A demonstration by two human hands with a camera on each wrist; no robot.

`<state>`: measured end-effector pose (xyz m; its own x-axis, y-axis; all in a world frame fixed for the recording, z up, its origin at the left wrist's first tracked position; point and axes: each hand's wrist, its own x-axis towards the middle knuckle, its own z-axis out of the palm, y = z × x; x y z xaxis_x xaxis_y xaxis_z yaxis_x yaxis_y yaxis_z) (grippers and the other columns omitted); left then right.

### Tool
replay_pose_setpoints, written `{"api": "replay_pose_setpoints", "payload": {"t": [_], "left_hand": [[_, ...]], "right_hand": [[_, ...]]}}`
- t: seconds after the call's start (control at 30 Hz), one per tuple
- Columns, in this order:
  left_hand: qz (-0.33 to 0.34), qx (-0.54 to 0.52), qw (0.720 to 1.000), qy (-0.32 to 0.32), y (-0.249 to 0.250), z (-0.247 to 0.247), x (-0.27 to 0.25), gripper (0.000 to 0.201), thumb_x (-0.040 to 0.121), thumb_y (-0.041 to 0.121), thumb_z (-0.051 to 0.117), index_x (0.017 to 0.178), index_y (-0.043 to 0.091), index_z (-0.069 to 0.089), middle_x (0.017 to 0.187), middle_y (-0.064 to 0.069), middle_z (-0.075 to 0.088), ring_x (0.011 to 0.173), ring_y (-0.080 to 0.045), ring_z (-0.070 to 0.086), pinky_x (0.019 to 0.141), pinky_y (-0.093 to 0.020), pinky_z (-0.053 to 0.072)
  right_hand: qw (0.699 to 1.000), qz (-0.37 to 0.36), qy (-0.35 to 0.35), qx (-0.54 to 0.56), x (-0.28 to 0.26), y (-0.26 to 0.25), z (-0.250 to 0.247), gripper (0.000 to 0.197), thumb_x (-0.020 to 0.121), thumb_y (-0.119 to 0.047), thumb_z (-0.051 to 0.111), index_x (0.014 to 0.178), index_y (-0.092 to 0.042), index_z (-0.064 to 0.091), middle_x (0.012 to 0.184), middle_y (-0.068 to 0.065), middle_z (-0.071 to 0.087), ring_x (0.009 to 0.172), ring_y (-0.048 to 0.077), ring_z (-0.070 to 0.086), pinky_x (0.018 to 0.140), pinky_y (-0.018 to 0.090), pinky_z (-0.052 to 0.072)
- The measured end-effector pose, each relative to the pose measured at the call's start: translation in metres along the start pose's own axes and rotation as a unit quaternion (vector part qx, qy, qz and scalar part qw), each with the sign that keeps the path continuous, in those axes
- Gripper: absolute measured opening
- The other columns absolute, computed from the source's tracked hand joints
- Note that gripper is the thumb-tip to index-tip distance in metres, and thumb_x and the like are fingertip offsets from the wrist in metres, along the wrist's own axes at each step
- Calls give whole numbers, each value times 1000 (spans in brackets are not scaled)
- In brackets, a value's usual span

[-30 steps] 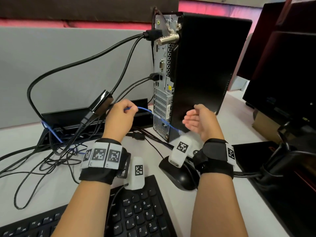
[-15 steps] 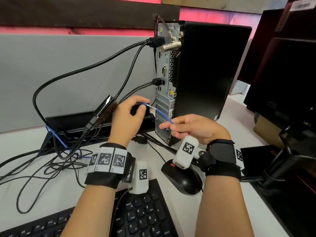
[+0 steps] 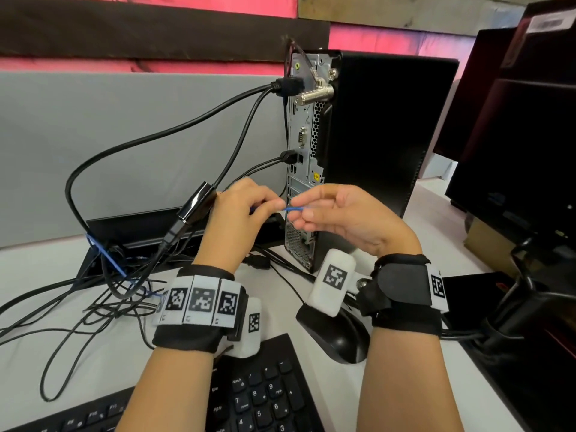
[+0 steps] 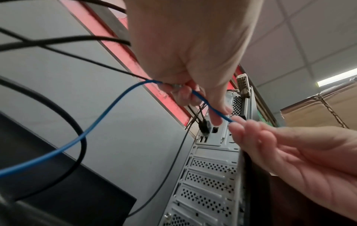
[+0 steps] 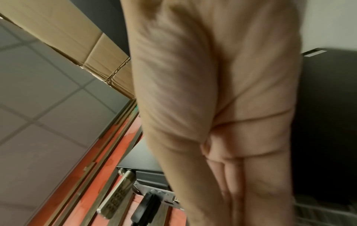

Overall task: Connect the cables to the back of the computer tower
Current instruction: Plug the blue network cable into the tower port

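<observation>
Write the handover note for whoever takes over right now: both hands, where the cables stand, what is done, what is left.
Left hand: pinches the blue cable.
Right hand: fingertips pinch the same cable further along; its plug is not visible.
Computer tower: upright on the desk, back panel facing both hands.
Done: black cables plugged in near the top, more at mid-height.
Left: the blue cable is not yet plugged in; find its port and seat it.

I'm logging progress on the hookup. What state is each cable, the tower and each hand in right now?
blue cable: unplugged, held between both hands.
left hand: pinches the blue cable.
right hand: pinches the blue cable's end.
top black cable: plugged into the tower.
middle black cable: plugged in.
computer tower: upright, back panel facing the person.
</observation>
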<state>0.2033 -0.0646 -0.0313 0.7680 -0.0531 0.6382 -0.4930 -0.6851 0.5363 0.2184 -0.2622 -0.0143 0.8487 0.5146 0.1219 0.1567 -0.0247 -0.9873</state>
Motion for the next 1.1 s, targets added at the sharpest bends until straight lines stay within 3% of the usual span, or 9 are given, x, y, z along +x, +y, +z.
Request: {"api": "replay_pose_setpoints", "payload": {"t": [0.13, 0.23, 0.37, 0.47, 0.6, 0.67, 0.8, 0.93, 1.1], "left_hand": [[-15, -2, 998, 55, 2, 5, 0, 13, 89, 21, 62, 87, 17, 74, 75, 11, 42, 68, 5, 45, 65, 0, 33], [1, -20, 999, 46, 4, 4, 0, 13, 90, 20, 59, 89, 16, 71, 86, 7, 52, 74, 8, 48, 68, 1, 34], [23, -52, 998, 19, 15, 2, -1, 3, 87, 25, 64, 89, 26, 65, 85, 11, 65, 77, 0, 57, 67, -9, 44], [7, -48, 998, 49, 17, 5, -1, 5, 87, 21, 64, 87, 19, 68, 76, 20, 61, 75, 3, 58, 69, -7, 44], [-63, -12, 992, 105, 16, 5, -1, 10, 90, 25, 58, 87, 22, 67, 71, 13, 63, 74, -9, 62, 70, -29, 53], [-97, 15, 987, 125, 18, 5, -1, 12, 92, 28, 56, 88, 24, 67, 72, 5, 66, 72, -16, 61, 66, -33, 52], [-111, 84, 983, 119, 28, 11, 9, 18, 94, 32, 51, 91, 22, 66, 75, 0, 69, 73, -22, 62, 60, -31, 47], [-105, 158, 977, 93, 38, 14, 26, 25, 96, 34, 47, 98, 19, 67, 82, -4, 70, 79, -26, 64, 60, -32, 42], [-103, 214, 969, 66, 43, 12, 36, 28, 97, 34, 44, 104, 16, 66, 90, -8, 71, 87, -29, 65, 62, -31, 38]], "right_hand": [[999, -43, 24, 21, 0, -5, 5, 29, 90, 2, 58, 116, -9, 62, 104, 15, 74, 101, 22, 71, 86, 23, 56], [997, -60, 48, 7, 1, -8, 8, 27, 89, 0, 60, 115, -8, 64, 102, 14, 74, 100, 19, 72, 84, 21, 56], [994, -69, 78, -8, 2, -11, 12, 21, 88, -6, 64, 107, -11, 69, 91, 9, 77, 83, 15, 75, 73, 16, 58], [990, -90, 102, -24, 2, -12, 14, 18, 89, -7, 63, 105, -12, 71, 79, 6, 76, 68, 12, 73, 64, 16, 57], [939, -190, 271, 99, 3, -5, 1, 10, 91, -11, 62, 92, -8, 71, 68, 5, 68, 53, 10, 61, 51, 15, 47], [882, -207, 395, 149, 9, 7, -8, 11, 92, -10, 61, 98, -10, 69, 76, 4, 67, 61, 8, 61, 55, 17, 48], [812, -149, 556, 97, 27, 49, -10, 36, 92, -12, 58, 127, -21, 57, 123, -1, 56, 109, 5, 55, 97, 23, 45], [818, -115, 552, 109, 31, 70, -13, 48, 95, -17, 55, 141, -25, 44, 148, -3, 32, 129, 4, 35, 103, 20, 30], [834, -117, 526, 121, 29, 85, -26, 50, 95, -16, 55, 141, -31, 43, 153, -6, 30, 132, -1, 29, 107, 22, 28]]}}
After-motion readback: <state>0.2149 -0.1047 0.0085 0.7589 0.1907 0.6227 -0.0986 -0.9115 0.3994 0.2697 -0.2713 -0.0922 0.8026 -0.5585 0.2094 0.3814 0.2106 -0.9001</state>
